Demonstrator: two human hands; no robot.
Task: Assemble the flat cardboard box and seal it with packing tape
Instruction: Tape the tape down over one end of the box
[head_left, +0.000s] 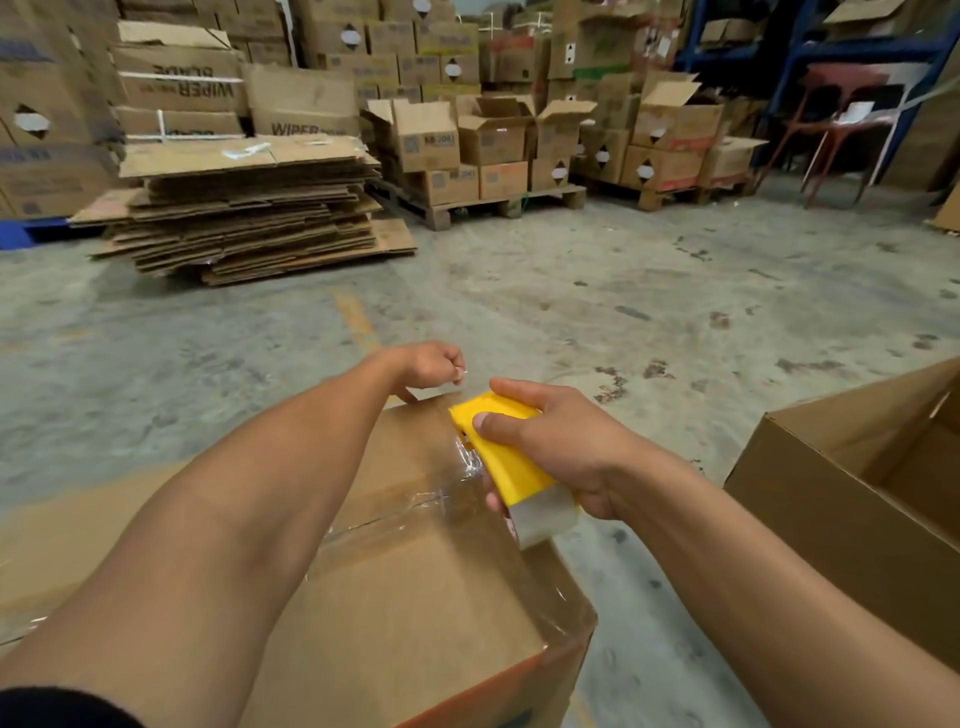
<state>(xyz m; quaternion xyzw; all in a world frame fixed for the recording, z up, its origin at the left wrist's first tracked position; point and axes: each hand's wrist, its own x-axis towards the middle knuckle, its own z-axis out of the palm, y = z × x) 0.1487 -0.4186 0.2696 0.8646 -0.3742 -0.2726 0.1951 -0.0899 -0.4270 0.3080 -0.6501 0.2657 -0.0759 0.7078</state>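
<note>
Cardboard box (415, 597) on concrete floor (623, 291), top seam taped | right hand (561, 447) clamped on yellow tape dispenser (501, 452) | left hand (426, 366) at far edge, fingers curled, perhaps pinching tape

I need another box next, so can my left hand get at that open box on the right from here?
Probably not: the left hand is at the far edge of the taped box, and the open box lies beyond the right hand.
</note>
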